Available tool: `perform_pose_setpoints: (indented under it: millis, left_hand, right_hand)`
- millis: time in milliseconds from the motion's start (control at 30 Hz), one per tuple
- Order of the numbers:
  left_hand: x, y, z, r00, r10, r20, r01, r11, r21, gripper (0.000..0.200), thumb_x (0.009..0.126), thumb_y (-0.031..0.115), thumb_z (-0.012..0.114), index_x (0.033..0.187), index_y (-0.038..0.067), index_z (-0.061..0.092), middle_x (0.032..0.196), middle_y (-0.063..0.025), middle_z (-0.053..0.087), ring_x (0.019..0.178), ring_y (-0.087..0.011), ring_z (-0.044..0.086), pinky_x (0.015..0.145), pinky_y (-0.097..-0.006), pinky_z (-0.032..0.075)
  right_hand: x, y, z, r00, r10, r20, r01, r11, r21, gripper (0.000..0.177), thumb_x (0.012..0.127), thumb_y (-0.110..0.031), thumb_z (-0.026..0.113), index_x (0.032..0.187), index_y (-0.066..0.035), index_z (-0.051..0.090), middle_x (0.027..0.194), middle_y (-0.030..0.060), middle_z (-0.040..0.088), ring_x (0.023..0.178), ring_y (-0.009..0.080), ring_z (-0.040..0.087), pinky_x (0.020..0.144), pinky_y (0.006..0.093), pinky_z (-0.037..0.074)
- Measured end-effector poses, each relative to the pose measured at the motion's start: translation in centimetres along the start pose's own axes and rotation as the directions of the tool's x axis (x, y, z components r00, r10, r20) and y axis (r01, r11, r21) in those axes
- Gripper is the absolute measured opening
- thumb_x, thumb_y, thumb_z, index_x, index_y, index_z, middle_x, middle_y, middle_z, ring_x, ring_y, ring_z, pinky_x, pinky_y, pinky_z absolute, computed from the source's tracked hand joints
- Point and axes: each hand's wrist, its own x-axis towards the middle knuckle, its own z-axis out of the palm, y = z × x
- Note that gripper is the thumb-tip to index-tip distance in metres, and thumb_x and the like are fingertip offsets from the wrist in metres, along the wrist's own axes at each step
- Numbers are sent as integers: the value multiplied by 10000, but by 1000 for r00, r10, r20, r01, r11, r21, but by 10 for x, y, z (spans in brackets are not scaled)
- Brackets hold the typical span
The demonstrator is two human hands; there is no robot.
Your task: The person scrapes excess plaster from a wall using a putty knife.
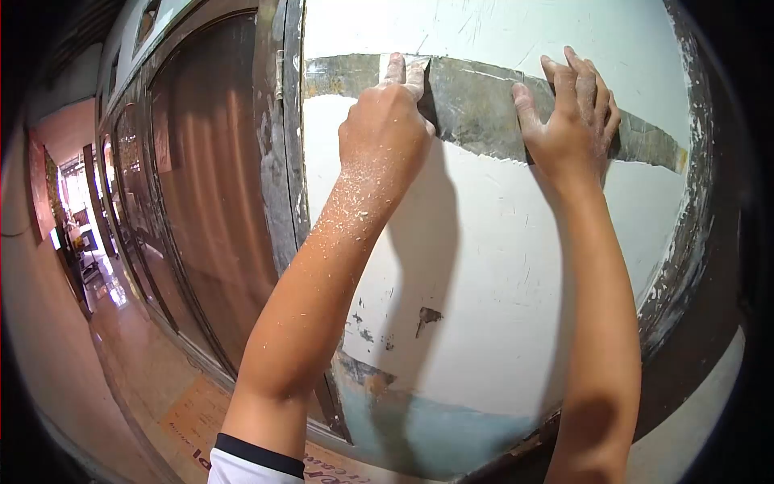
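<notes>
My left hand [389,113] presses against the upper part of a white painted panel [492,266], on a bare grey-brown strip [476,105]. Two of its fingers point up over a thin pale flat piece [384,68], while the rest curl under. The exact kind of that piece is hard to make out. White flakes and dust cover this wrist and forearm. Further right, my right hand [576,121] rests with spread fingers on the same strip, its fingertips dusty and nothing visible in it.
A worn metal-edged frame with a hinge [279,74] borders the panel on the left. Beyond it are glazed doors with a brown curtain [214,153] and a passage. Cardboard [197,415] lies on the floor. Flaking paint lines the right edge [689,210].
</notes>
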Motion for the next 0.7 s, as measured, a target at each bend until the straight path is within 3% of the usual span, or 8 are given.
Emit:
perform_pose_setpoints:
  millis: [67, 100, 200, 267, 333, 533, 600, 700]
  left_hand:
    - [-5, -8, 14, 963, 141, -230, -153, 988, -36, 549, 861, 13, 520, 1384, 94, 665, 1530, -133, 534, 1087, -410, 709, 970, -452, 579]
    - [-4, -4, 7, 989, 80, -127, -87, 995, -51, 535, 864, 9, 514, 1369, 82, 674, 1525, -139, 539, 1086, -410, 710, 972, -453, 578]
    - [8, 0, 0, 998, 44, -53, -46, 998, -43, 548, 861, 4, 515, 1378, 98, 671, 1533, -127, 534, 1096, -407, 707, 975, -453, 578]
    - [1, 0, 3, 996, 53, -75, -55, 998, -27, 569, 844, -3, 520, 1381, 109, 670, 1533, -120, 536, 1096, -406, 707, 981, -452, 575]
    - [-5, -2, 11, 952, 144, -269, -161, 986, -41, 587, 833, 0, 525, 1390, 121, 665, 1533, -115, 536, 1091, -408, 708, 985, -451, 574]
    - [4, -5, -1, 1000, 21, 1, -21, 997, -69, 581, 863, 24, 537, 1426, 127, 638, 1569, -102, 515, 1111, -389, 709, 957, -465, 594]
    - [-2, -15, 7, 981, 93, -168, -112, 988, -108, 552, 877, 32, 527, 1406, 120, 654, 1564, -92, 522, 1114, -375, 710, 959, -459, 594]
    - [10, -22, 5, 969, 123, -216, -155, 978, -141, 562, 836, 18, 534, 1362, 139, 694, 1553, -81, 527, 1090, -364, 719, 974, -455, 584]
  right_hand:
    - [0, 1, -2, 1000, -1, 2, 1, 1000, 30, 498, 956, -499, 622, 1366, -216, 621, 1558, 57, 484, 1510, 279, 338, 1246, 570, 187]
    - [0, 1, -1, 1000, 0, 9, 0, 999, 32, 499, 956, -498, 624, 1366, -213, 622, 1558, 60, 487, 1509, 280, 340, 1245, 572, 188]
    - [1, 0, 1, 1000, -6, 6, 6, 1000, 17, 497, 955, -493, 626, 1363, -208, 623, 1554, 64, 490, 1503, 282, 347, 1243, 575, 193]
    - [-1, 1, 0, 1000, -13, -16, 13, 1000, 28, 494, 953, -484, 628, 1362, -207, 621, 1544, 64, 495, 1496, 282, 354, 1243, 575, 199]
    - [-2, 1, -1, 1000, -5, -4, 5, 1000, 24, 495, 952, -482, 628, 1363, -206, 620, 1544, 64, 494, 1498, 282, 352, 1243, 577, 198]
    - [-1, 2, 0, 1000, -12, 0, 12, 1000, 26, 484, 951, -482, 626, 1345, -201, 626, 1542, 68, 492, 1503, 283, 345, 1244, 578, 197]
    - [0, 3, 1, 1000, -15, -11, 16, 999, 30, 484, 951, -483, 626, 1346, -202, 628, 1542, 72, 492, 1503, 285, 346, 1244, 572, 198]
    - [0, 0, 0, 1000, 6, 18, -7, 1000, 13, 480, 952, -476, 625, 1347, -203, 627, 1546, 70, 490, 1505, 284, 344, 1245, 569, 197]
